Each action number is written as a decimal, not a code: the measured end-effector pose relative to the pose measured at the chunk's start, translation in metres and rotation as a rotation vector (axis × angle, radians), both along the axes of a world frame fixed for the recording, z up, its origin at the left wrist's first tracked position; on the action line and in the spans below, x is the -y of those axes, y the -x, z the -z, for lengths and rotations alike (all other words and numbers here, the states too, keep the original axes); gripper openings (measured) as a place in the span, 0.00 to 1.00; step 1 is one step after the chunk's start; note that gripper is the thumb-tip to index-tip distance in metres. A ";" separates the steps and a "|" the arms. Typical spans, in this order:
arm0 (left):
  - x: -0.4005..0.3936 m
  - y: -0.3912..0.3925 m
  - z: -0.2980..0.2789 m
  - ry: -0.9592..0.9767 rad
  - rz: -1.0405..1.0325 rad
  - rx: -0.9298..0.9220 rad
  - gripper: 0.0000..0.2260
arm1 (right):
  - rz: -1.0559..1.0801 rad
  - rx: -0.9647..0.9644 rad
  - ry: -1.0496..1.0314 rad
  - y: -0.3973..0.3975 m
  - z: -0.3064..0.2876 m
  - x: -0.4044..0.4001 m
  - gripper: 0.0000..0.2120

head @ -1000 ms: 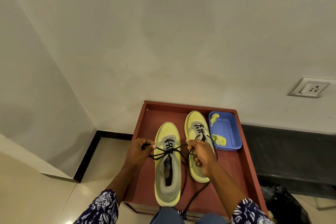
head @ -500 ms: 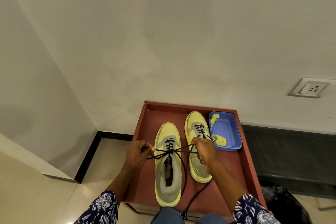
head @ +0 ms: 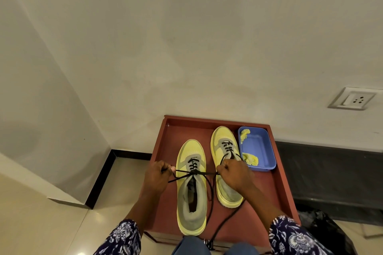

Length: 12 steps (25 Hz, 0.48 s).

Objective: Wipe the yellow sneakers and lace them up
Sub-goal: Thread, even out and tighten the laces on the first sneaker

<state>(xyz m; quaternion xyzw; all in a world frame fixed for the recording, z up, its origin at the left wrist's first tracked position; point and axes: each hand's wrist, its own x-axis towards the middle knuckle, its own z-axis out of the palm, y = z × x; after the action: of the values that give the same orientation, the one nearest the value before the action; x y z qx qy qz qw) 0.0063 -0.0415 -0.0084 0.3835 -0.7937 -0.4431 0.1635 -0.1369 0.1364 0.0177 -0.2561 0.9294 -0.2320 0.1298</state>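
The near yellow sneaker [head: 191, 190] lay toe-away on the red-brown table [head: 257, 209], its black lace [head: 194, 172] drawn taut straight across the top of the tongue. The second yellow sneaker [head: 224, 151] sat just beside it to the right and a little farther back, its own dark lace crossed through the eyelets, with 1 loose end trailing down over the table's near edge. A blue plastic tray [head: 259, 149] stood against that second shoe's right side, holding 2 crumpled yellow cloth pieces [head: 251, 159].

The table had a raised rim and stood pushed against a plain off-white wall [head: 186, 47], which met a side wall at a corner on the left. A black skirting strip [head: 132, 153] ran along the base above pale glossy floor tiles. A white wall socket [head: 352, 100] was mounted at right, and a dark bag sat low at the right edge.

The left hand [head: 155, 176] pinched 1 lace end left of the near sneaker; the right hand [head: 235, 174] gripped the other end, resting over the second shoe. Both hands were spread apart, forearms reaching out from floral blue sleeves.
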 end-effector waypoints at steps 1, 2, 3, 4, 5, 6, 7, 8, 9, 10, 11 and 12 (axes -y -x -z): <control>-0.001 0.000 0.000 -0.005 -0.014 0.002 0.08 | -0.030 -0.041 -0.037 -0.001 0.001 -0.001 0.13; -0.001 0.001 0.001 -0.007 -0.026 0.008 0.08 | -0.054 -0.075 -0.061 -0.001 0.001 -0.001 0.13; 0.000 0.001 0.002 -0.008 -0.034 0.014 0.07 | -0.069 -0.095 -0.078 0.000 0.001 -0.001 0.14; 0.001 0.001 0.003 -0.010 -0.039 0.019 0.07 | -0.082 -0.114 -0.090 0.000 0.002 -0.001 0.14; 0.002 0.002 0.005 -0.009 -0.042 0.021 0.08 | -0.090 -0.125 -0.098 0.001 0.002 -0.001 0.14; 0.003 0.002 0.006 -0.009 -0.045 0.022 0.08 | -0.097 -0.138 -0.106 0.001 0.003 -0.002 0.14; 0.003 0.002 0.006 -0.011 -0.049 0.022 0.08 | -0.101 -0.146 -0.114 0.001 0.004 -0.003 0.14; 0.003 0.002 0.006 -0.013 -0.055 0.020 0.08 | -0.107 -0.158 -0.122 0.001 0.005 -0.004 0.14; 0.002 0.002 0.006 -0.016 -0.061 0.017 0.08 | -0.113 -0.164 -0.132 0.001 0.006 -0.005 0.14; 0.002 0.002 0.006 -0.020 -0.065 0.012 0.08 | -0.123 -0.170 -0.141 0.001 0.007 -0.005 0.14; 0.003 0.001 0.006 -0.021 -0.068 0.007 0.08 | -0.134 -0.173 -0.151 0.002 0.007 -0.005 0.15; 0.003 0.001 0.006 -0.020 -0.069 0.010 0.08 | -0.147 -0.176 -0.160 0.002 0.008 -0.005 0.15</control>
<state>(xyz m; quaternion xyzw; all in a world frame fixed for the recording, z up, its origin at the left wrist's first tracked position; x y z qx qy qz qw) 0.0052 -0.0446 -0.0148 0.4144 -0.7763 -0.4432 0.1709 -0.1389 0.1417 0.0099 -0.3317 0.9315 -0.1234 0.0842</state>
